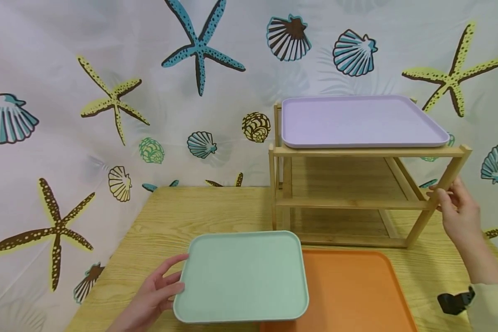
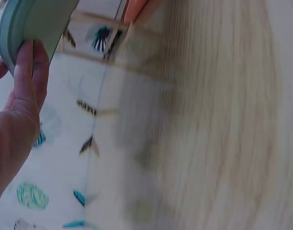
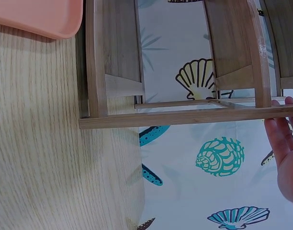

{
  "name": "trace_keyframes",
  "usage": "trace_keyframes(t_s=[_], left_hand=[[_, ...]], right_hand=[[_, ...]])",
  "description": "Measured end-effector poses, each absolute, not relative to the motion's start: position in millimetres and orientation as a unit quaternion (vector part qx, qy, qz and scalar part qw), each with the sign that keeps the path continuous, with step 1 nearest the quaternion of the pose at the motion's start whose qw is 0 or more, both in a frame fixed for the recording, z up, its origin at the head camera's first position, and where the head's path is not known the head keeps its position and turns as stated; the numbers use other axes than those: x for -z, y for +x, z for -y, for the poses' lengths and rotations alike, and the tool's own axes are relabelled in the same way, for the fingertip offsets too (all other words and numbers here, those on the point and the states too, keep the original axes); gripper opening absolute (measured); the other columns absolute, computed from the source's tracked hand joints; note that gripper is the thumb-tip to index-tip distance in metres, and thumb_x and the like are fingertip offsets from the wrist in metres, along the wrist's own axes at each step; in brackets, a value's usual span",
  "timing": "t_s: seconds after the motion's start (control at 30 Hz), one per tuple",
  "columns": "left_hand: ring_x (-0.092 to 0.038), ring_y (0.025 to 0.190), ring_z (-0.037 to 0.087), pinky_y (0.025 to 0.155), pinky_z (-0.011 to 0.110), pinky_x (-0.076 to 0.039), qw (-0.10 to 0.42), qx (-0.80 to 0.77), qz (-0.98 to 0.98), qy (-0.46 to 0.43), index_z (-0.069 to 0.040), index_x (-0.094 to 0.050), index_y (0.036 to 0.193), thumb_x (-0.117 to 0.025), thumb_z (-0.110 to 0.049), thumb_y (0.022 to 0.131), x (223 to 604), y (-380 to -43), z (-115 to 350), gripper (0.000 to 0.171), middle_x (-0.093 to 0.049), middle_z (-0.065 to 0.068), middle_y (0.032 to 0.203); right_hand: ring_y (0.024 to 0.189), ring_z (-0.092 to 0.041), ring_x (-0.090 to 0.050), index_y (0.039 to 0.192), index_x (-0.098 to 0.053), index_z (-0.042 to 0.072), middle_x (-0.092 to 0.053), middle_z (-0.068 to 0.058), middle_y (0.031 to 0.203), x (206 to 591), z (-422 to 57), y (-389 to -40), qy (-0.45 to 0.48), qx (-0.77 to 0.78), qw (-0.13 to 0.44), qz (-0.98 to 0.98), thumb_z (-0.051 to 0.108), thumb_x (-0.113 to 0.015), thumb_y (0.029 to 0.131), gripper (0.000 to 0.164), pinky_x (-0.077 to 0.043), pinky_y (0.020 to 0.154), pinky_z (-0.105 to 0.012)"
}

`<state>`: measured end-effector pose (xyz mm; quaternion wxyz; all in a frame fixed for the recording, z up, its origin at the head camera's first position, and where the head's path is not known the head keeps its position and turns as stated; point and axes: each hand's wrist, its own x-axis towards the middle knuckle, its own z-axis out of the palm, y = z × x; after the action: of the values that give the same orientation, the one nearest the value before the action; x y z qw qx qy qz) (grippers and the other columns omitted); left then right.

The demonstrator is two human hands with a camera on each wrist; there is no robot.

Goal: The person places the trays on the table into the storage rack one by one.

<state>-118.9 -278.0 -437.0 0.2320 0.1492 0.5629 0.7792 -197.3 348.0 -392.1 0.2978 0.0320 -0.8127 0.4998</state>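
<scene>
My left hand (image 1: 152,291) grips the left rim of a mint-green tray (image 1: 242,276), with thumb and fingers on either side of its edge. In the left wrist view the green tray (image 2: 39,24) is held up above the table. My right hand (image 1: 460,207) grips the right front post of a wooden tiered rack (image 1: 352,203), its thumb lying along the post. The right wrist view shows the fingers (image 3: 279,139) at that post. A lilac tray (image 1: 357,121) lies on the rack's top tier. Below, the two lower shelves hold nothing.
An orange tray (image 1: 352,286) lies on the wood-grain table (image 1: 199,207) in front of the rack, partly hidden under the green tray. Behind the table hangs a pale curtain (image 1: 228,110) printed with starfish and shells. A black strap piece (image 1: 455,302) is at the right cuff.
</scene>
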Motion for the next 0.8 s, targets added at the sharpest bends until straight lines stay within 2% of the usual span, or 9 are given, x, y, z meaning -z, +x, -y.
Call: trace_keyframes(t_s=[0.23,0.53,0.63,0.8], left_hand=[[-0.065,0.097,0.021,0.073,0.037,-0.057,0.21,-0.772,-0.579,0.153,-0.025,-0.041,0.14,-0.047,0.004,0.099,423,-117,231,0.05,-0.06,0.006,0.122],[-0.065,0.093,0.022,0.07,0.037,-0.057,0.179,-0.785,-0.575,0.144,-0.02,-0.043,0.134,-0.055,0.003,0.095,409,-121,169,0.048,-0.058,0.009,0.118],[-0.065,0.09,0.022,0.069,0.036,-0.057,0.172,-0.794,-0.568,0.136,-0.018,-0.043,0.134,-0.058,0.004,0.093,405,-125,148,0.049,-0.057,0.01,0.117],[-0.065,0.085,0.022,0.064,0.032,-0.057,0.168,-0.803,-0.562,0.101,-0.013,-0.041,0.135,-0.059,0.005,0.091,395,-136,114,0.052,-0.058,0.011,0.116]], right_hand=[[0.091,0.012,-0.054,0.146,-0.043,0.018,-0.055,0.023,0.101,392,-348,-197,0.03,-0.493,0.296,0.818,0.008,-0.044,0.103,0.044,-0.045,0.07,-0.005],[0.093,0.012,-0.053,0.148,-0.041,0.02,-0.054,0.024,0.103,393,-351,-196,0.03,-0.489,0.292,0.822,0.01,-0.043,0.104,0.045,-0.044,0.071,-0.004],[0.092,0.012,-0.054,0.146,-0.044,0.019,-0.054,0.024,0.102,393,-351,-196,0.03,-0.493,0.297,0.817,0.009,-0.043,0.103,0.044,-0.044,0.07,-0.004],[0.091,0.011,-0.054,0.134,-0.052,0.014,-0.055,0.023,0.101,392,-349,-198,0.028,-0.491,0.306,0.815,0.009,-0.045,0.103,0.033,-0.044,0.07,-0.005]])
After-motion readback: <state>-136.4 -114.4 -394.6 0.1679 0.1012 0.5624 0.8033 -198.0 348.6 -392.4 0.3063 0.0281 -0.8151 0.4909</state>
